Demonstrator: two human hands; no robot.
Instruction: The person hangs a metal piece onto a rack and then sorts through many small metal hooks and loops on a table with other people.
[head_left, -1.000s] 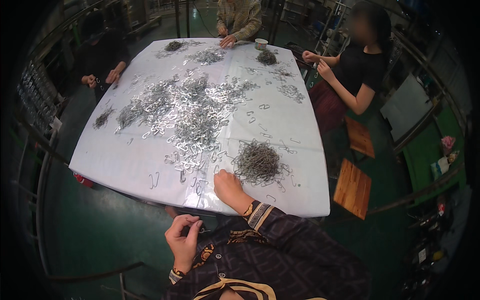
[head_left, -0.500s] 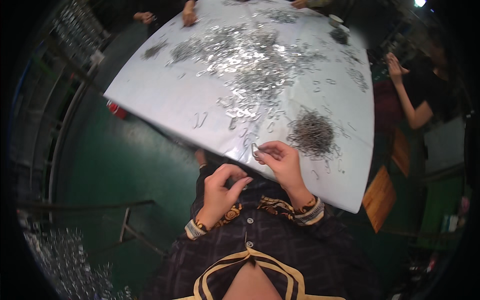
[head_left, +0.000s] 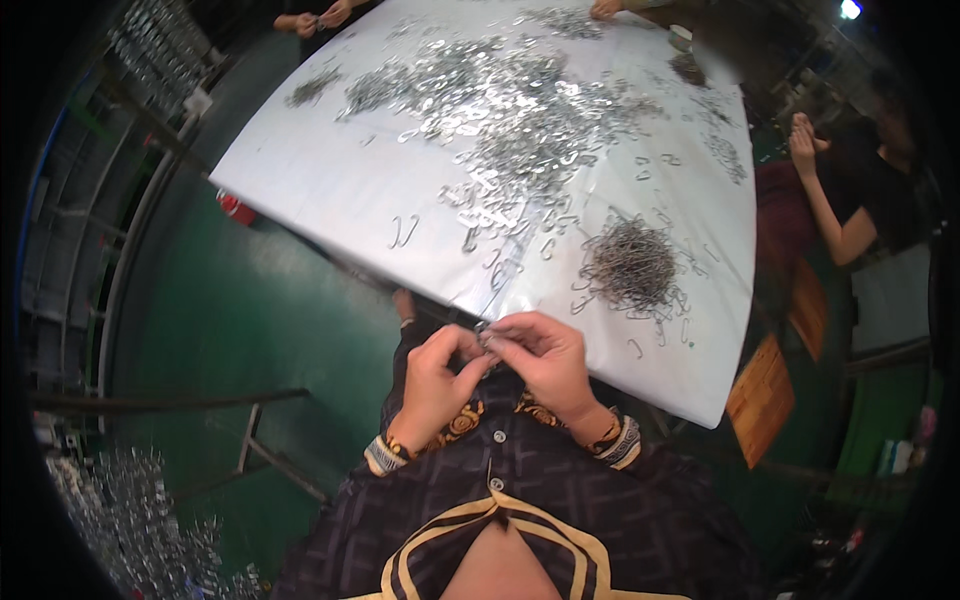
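Observation:
My left hand [head_left: 432,378] and my right hand [head_left: 548,366] meet just off the near edge of the white table. Between their fingertips is a small metal snap hook [head_left: 482,331], mostly hidden by the fingers. Both hands are closed in a pinch on it. Straight ahead on the table spreads a big heap of shiny metal snap hooks [head_left: 520,135], with loose ones trailing toward me. To the right of my hands lies a round pile of thin bent wire pieces [head_left: 632,265], with several strays around it.
The white table [head_left: 310,180] fills the space ahead. Co-workers' hands [head_left: 325,18] show at its far side, and another person [head_left: 835,195] sits at the right. Wooden stools [head_left: 762,402] stand at the right. Metal parts hang on a rack [head_left: 155,50] at the left.
My right hand has drawn back from the table edge with the snap hook and come against my left hand. At the far left, a co-worker's hands have come together off the table.

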